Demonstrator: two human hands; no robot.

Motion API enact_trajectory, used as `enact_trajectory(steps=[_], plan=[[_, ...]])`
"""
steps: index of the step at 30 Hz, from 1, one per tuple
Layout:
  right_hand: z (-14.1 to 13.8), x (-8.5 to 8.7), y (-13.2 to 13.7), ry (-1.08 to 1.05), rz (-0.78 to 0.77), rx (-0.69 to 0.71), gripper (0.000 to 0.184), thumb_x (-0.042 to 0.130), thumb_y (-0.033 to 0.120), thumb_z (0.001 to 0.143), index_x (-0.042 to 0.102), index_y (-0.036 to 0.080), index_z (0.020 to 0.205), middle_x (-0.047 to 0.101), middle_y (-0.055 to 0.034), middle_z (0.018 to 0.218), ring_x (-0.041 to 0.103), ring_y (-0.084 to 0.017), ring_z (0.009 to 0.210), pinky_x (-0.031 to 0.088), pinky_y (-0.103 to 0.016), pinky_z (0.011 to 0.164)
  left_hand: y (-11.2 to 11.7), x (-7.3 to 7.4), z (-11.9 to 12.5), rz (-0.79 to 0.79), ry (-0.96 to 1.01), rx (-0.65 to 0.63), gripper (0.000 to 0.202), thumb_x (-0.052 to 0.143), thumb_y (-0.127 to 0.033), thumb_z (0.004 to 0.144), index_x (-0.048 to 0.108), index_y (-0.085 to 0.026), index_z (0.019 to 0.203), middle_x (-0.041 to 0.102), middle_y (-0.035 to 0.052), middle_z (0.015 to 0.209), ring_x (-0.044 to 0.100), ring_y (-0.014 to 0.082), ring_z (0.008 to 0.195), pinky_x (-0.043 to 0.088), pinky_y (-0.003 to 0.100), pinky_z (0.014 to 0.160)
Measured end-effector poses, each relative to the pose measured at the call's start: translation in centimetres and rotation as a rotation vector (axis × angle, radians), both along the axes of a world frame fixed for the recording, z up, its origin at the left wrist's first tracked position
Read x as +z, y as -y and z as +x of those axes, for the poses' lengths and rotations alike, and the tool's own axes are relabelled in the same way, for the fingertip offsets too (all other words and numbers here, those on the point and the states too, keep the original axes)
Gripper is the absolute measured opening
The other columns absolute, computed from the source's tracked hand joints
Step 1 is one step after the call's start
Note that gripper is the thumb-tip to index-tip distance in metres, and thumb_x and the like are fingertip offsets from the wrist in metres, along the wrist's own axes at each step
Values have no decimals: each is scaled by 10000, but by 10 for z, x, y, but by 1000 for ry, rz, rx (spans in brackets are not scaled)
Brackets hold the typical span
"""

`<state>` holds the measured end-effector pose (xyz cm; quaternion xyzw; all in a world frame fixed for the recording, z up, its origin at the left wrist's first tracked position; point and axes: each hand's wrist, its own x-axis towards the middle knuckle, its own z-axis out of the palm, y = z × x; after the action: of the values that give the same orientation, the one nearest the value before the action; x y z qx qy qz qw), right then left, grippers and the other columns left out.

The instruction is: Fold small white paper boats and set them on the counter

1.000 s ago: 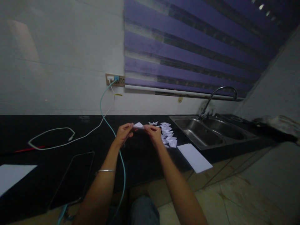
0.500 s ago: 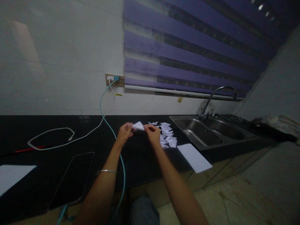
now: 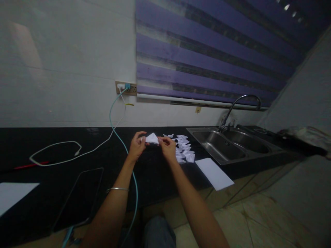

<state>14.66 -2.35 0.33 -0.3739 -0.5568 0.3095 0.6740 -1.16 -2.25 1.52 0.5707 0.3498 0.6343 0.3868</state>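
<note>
We've got left hand (image 3: 137,146) and right hand (image 3: 168,147), both partly curled, pinching opposite ends of a folded white paper (image 3: 152,138) over the black counter (image 3: 155,179), left of the clustered folded paper pieces (image 3: 184,146), blank white sheet (image 3: 214,174) just beside those, near the double sink (image 3: 221,142).

Folded paper (image 3: 152,138): tilted further up than a second ago, its white triangle now showing taller.
Left hand (image 3: 137,145): index finger lifted away from the thumb, where it was curled close before.
</note>
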Motion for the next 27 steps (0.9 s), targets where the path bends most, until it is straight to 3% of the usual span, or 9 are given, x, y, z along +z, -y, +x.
enact_trajectory(steps=[6, 13, 16, 19, 27], plan=[[1, -5, -3, 98, -41, 27, 158, 625, 337, 767, 628, 178, 767, 626, 0, 635, 614, -163, 598, 485, -271, 589, 4, 5, -1, -2, -30, 45, 302, 570, -328, 824, 542, -170, 1079, 571, -25, 597, 517, 78, 447, 344, 144, 400], [-1, 1, -1, 8, -30, -1, 110, 629, 276, 724, 575, 180, 735, 594, 11, 683, 590, -136, 613, 465, -239, 582, 2, 2, 3, -131, 19, -74, 631, 690, -439, 714, 442, -184, 1234, 637, -5, 686, 570, 108, 514, 386, 171, 414], [-2, 3, 2, 9, -17, 3, 115, 636, 273, 719, 571, 179, 736, 589, 10, 699, 587, -128, 612, 464, -234, 581, 2, 0, 5, -178, -91, -137, 444, 694, -469, 698, 597, -136, 975, 627, 10, 636, 549, 101, 487, 376, 180, 414], [-2, 4, 4, 7, -19, 26, 131, 647, 282, 720, 565, 180, 726, 585, 11, 695, 589, -124, 604, 465, -227, 570, 3, -1, 5, -163, -237, -187, 392, 625, -501, 752, 613, -121, 658, 565, 4, 513, 469, 75, 412, 339, 187, 407], [-4, 3, 2, -152, -96, 101, 348, 734, 299, 642, 497, 214, 882, 621, 38, 678, 610, -124, 562, 476, -217, 526, 6, 2, 5, -80, -264, -131, 402, 584, -498, 767, 594, -135, 594, 573, 6, 510, 456, 78, 415, 341, 195, 427]])
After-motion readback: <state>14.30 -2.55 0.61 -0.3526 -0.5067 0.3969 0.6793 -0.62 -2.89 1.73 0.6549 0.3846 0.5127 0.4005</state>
